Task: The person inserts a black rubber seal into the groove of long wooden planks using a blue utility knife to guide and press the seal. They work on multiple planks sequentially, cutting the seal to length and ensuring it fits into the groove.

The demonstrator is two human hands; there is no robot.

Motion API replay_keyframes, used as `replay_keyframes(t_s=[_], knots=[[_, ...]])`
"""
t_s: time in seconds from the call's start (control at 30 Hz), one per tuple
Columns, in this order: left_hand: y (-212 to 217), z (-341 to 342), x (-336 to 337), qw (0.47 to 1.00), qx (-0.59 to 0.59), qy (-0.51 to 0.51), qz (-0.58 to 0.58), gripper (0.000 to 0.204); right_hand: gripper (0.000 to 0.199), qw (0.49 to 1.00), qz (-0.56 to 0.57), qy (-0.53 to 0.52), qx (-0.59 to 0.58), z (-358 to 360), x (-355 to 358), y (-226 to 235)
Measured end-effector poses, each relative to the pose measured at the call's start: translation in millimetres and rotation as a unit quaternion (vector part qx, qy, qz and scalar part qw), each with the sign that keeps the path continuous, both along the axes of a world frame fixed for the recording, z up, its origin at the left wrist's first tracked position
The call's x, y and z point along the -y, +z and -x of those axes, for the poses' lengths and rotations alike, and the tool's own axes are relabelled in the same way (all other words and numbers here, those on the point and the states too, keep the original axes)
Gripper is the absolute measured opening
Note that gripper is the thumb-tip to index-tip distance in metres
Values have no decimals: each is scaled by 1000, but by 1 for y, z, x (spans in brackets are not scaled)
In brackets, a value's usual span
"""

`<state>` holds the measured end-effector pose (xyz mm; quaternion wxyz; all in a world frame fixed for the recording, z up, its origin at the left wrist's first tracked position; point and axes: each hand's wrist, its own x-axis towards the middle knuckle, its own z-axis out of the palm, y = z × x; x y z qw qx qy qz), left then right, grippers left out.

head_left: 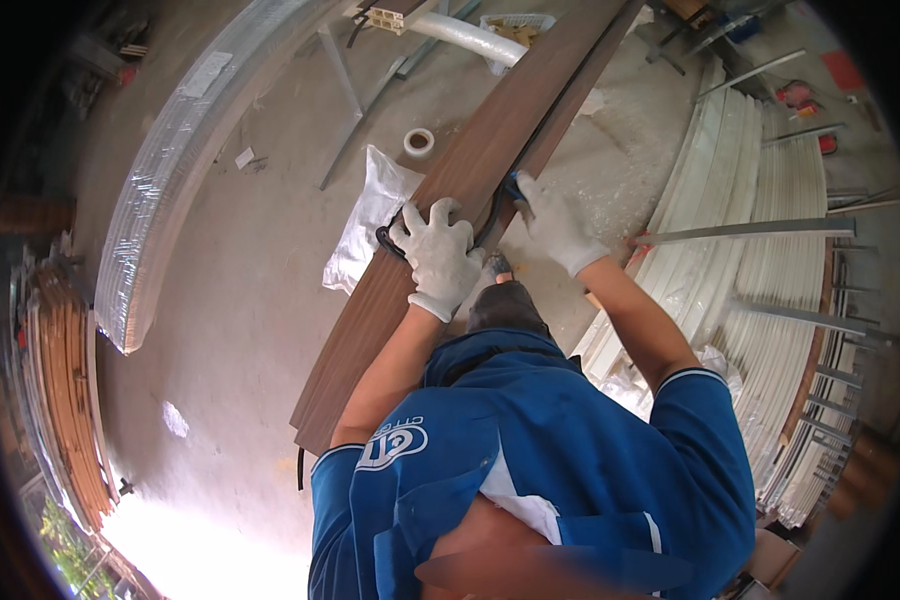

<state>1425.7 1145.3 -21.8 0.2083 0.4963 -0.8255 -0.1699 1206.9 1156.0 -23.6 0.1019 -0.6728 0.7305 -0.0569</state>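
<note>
Long brown wood-grain planks (pixel 470 160) lie diagonally in front of me, with a dark gap between them. A flexible black strip (pixel 492 215) runs along this gap and bends under my left hand (pixel 438 255). That hand wears a whitish glove; its fingers curl over the plank, with a loop of the strip showing at its far side. My right hand (pixel 558 225), also gloved, is at the right edge of the planks. Its fingers close around a small blue thing (pixel 513 186), mostly hidden, against the strip.
A white sack (pixel 370 215) and a tape roll (pixel 419 143) lie on the floor beyond the planks. Plastic-wrapped long profiles (pixel 185 150) curve along the left. Stacked white panels (pixel 710 220) with metal bars (pixel 750 230) fill the right. Brown boards (pixel 60 390) are stacked far left.
</note>
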Motion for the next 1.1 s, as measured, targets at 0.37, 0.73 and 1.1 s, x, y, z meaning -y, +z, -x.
replay_keyframes(t_s=[0.37, 0.73, 1.1], knots=[[11, -5, -6, 990, 29, -47, -133, 23, 45, 951, 106, -166, 240, 65, 7, 1], [111, -215, -17, 869, 27, 51, -492, 32, 51, 961, 57, 3, 271, 39, 3, 4], [184, -388, -168, 833, -89, 180, -515, 32, 51, 915, 86, -8, 394, -38, -38, 21]])
